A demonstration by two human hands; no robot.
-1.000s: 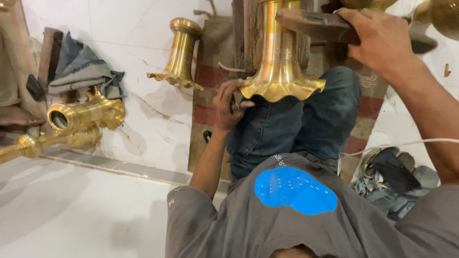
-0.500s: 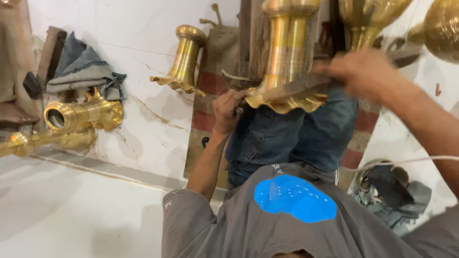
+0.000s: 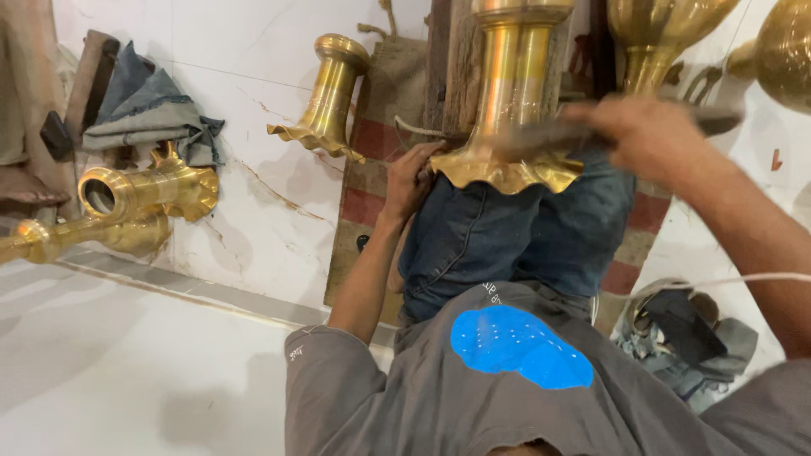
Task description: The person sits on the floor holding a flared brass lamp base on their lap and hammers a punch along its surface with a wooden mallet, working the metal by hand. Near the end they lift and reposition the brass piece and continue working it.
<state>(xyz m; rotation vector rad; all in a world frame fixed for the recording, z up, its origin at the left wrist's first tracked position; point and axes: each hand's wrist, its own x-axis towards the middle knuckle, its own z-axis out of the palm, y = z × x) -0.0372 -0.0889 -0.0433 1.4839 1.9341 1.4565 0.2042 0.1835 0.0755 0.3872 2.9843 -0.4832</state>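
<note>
The left hand (image 3: 411, 179) grips the frilled rim of a brass stand (image 3: 514, 101) resting on the person's lap, while the right hand (image 3: 646, 135) holds a blurred dark tool (image 3: 549, 138) against it.

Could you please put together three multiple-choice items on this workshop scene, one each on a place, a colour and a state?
1. Where does the left hand rest?
A. At the frilled rim of the brass piece on the lap
B. On the folded grey cloth
C. On the white floor

2. What colour is the patch on the grey shirt?
A. Red
B. Blue
C. Green

3. How does the right hand stand?
A. Open and flat on the floor
B. Closed around a dark tool, blurred
C. Resting inside a bag

Answers: 1 A, the fingers sit against the wavy rim's left edge. 2 B, the patch is bright blue. 3 B, the fist wraps a dark handle and both look smeared.
</note>
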